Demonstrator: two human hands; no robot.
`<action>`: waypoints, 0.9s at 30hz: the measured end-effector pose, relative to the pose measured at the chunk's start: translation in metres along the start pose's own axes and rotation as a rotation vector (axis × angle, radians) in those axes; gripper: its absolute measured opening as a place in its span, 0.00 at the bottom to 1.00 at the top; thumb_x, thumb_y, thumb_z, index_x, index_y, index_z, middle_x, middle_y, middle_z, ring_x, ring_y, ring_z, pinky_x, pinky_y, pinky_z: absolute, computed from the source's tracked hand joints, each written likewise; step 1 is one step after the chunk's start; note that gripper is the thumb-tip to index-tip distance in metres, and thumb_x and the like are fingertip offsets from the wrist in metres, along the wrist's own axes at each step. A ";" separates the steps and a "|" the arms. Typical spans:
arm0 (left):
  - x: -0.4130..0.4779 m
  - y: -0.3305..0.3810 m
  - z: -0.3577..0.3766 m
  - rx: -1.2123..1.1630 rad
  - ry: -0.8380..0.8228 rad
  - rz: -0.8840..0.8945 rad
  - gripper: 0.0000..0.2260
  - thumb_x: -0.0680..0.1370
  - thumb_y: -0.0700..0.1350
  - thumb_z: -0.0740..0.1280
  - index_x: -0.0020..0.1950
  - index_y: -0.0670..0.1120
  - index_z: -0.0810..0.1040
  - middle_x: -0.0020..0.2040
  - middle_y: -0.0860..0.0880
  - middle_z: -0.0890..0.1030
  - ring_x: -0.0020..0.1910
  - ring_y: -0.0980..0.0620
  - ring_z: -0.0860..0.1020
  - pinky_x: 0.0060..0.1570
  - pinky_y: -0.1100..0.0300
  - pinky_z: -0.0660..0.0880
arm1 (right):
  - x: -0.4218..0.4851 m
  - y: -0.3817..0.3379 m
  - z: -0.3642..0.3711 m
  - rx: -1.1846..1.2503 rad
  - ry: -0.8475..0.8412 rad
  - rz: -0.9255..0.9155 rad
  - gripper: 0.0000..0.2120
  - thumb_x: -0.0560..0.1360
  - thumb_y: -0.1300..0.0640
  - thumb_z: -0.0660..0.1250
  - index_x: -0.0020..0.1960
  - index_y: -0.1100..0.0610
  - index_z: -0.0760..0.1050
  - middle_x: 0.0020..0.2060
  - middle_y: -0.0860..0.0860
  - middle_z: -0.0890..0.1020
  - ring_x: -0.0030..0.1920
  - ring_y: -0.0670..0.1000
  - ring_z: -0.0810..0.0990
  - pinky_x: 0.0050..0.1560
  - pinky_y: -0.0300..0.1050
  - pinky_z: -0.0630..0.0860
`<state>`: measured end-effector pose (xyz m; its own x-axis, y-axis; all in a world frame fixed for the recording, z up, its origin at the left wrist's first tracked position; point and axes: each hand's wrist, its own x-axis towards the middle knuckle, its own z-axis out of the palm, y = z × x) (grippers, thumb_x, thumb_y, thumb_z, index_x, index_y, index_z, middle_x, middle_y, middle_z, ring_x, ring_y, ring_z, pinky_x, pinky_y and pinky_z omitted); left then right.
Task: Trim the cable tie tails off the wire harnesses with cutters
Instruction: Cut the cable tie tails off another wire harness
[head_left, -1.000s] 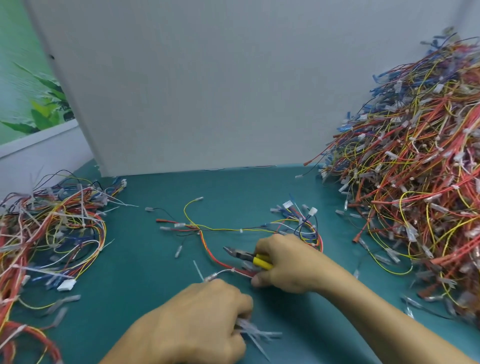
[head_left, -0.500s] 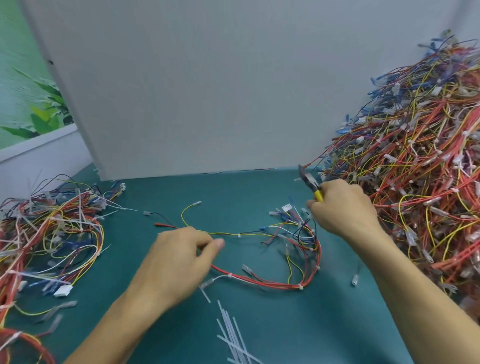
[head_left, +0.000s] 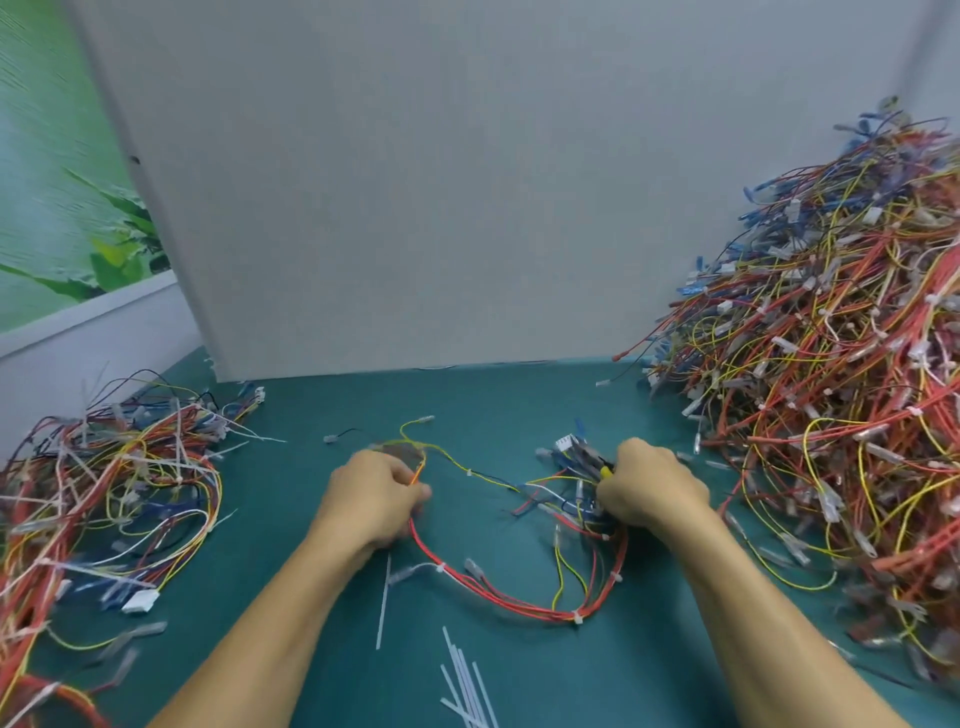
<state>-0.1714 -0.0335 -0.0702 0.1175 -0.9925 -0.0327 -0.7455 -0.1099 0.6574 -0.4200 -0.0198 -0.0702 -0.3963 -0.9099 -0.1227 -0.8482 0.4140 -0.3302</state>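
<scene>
Wire harness (head_left: 498, 605) lies looped on the teal table (head_left: 283, 493) between both hands. Left hand (head_left: 371, 499) curls round its red and orange wires. Right hand (head_left: 652, 491) fists the yellow-handled cutters (head_left: 605, 471) over the connector end (blades hidden, blurred). Risk: cutter tips buried among wires nick insulation instead of a tie tail. Loose leads may also snag the big harness pile (head_left: 831, 415) nearby.

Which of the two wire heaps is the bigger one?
The heap on the right, beside the right hand: it rises tall and spreads wide, while the left heap lies low and flat.
</scene>
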 end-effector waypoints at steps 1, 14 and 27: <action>0.002 0.001 -0.004 -0.143 0.012 0.021 0.09 0.73 0.43 0.71 0.33 0.45 0.80 0.29 0.48 0.80 0.27 0.49 0.76 0.29 0.62 0.71 | 0.001 0.000 0.000 0.051 0.008 -0.006 0.05 0.70 0.58 0.62 0.38 0.55 0.65 0.44 0.54 0.74 0.45 0.58 0.72 0.45 0.46 0.69; 0.024 -0.003 -0.045 -1.115 0.247 -0.012 0.04 0.78 0.39 0.67 0.44 0.43 0.79 0.37 0.46 0.76 0.33 0.51 0.71 0.29 0.61 0.80 | 0.025 0.004 -0.034 1.370 0.236 -0.041 0.09 0.75 0.65 0.70 0.39 0.58 0.72 0.32 0.59 0.77 0.21 0.48 0.74 0.22 0.38 0.70; 0.040 -0.010 -0.035 -1.238 0.310 -0.101 0.08 0.80 0.35 0.62 0.44 0.45 0.72 0.41 0.46 0.77 0.37 0.50 0.75 0.40 0.53 0.76 | 0.029 0.008 -0.029 1.684 0.302 0.051 0.11 0.77 0.65 0.66 0.39 0.56 0.70 0.32 0.56 0.77 0.22 0.46 0.79 0.22 0.38 0.75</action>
<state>-0.1366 -0.0699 -0.0516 0.4094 -0.9106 -0.0567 0.3610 0.1046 0.9267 -0.4480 -0.0424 -0.0496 -0.6248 -0.7784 -0.0613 0.3661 -0.2228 -0.9035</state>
